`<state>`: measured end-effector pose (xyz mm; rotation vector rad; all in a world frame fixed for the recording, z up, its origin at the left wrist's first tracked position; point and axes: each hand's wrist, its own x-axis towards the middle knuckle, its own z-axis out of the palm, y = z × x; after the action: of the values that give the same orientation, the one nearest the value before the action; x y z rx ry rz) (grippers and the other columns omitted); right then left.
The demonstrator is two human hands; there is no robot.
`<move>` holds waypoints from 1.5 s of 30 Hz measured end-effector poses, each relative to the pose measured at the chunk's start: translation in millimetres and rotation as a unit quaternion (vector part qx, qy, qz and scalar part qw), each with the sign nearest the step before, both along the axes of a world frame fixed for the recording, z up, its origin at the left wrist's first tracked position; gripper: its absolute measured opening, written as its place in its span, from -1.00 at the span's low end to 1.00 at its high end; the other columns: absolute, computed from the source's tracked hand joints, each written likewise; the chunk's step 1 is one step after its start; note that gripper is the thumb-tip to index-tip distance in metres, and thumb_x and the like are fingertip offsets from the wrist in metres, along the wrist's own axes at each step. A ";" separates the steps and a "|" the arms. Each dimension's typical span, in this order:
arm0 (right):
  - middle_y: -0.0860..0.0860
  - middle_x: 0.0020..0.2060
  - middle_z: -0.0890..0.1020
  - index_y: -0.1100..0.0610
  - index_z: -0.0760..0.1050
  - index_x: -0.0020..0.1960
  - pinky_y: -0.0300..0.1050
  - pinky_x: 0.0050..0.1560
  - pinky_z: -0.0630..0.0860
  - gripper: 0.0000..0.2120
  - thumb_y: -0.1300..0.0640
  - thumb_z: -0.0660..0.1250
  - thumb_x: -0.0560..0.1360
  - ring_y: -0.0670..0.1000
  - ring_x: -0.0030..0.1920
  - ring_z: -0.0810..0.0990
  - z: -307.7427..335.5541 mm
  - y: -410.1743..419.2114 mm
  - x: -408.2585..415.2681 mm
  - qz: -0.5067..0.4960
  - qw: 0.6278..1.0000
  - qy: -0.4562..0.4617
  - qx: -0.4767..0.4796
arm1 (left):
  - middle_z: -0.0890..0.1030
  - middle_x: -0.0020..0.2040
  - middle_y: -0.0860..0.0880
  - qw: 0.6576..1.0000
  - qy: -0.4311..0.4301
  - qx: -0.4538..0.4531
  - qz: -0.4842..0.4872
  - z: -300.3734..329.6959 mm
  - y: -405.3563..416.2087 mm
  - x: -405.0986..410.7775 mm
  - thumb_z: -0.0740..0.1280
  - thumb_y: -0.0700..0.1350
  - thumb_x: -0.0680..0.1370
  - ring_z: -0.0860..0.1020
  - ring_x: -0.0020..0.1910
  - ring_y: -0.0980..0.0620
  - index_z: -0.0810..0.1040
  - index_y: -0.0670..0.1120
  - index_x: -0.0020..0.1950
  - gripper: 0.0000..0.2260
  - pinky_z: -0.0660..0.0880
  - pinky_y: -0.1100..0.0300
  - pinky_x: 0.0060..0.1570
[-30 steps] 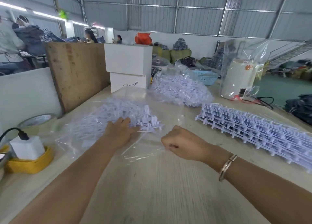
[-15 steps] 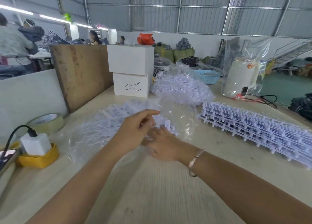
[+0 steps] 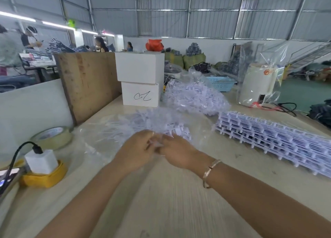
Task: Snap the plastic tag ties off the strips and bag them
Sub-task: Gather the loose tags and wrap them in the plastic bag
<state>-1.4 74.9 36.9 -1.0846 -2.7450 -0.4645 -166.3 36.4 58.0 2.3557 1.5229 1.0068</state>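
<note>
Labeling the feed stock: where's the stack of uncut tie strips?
Head view, right side of the table: the strip stack lies flat, right of the loose-tie bag and in front of the bagged white appliance.

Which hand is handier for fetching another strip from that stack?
Probably the right hand: the stack of strips lies on its side of the table, while the left hand would cross over.

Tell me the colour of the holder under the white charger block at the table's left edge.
Yellow holder, clearest in the head view.
</note>
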 end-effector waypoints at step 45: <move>0.01 0.10 0.50 0.04 0.18 0.42 -0.17 -0.18 0.52 -0.25 -0.26 0.36 0.39 0.05 0.06 0.54 122.5 -2.0 88.5 -0.255 0.866 0.367 -0.225 | 0.57 0.00 -0.03 0.959 0.232 -0.130 0.100 43.1 -7.7 -44.6 0.27 0.24 0.45 0.51 0.02 -0.06 0.52 -0.02 -0.06 -0.66 0.42 0.14 -0.05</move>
<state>87.1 72.9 159.4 -1.6643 -1.8954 0.4958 -210.9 28.7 101.1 2.3830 1.9438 0.2528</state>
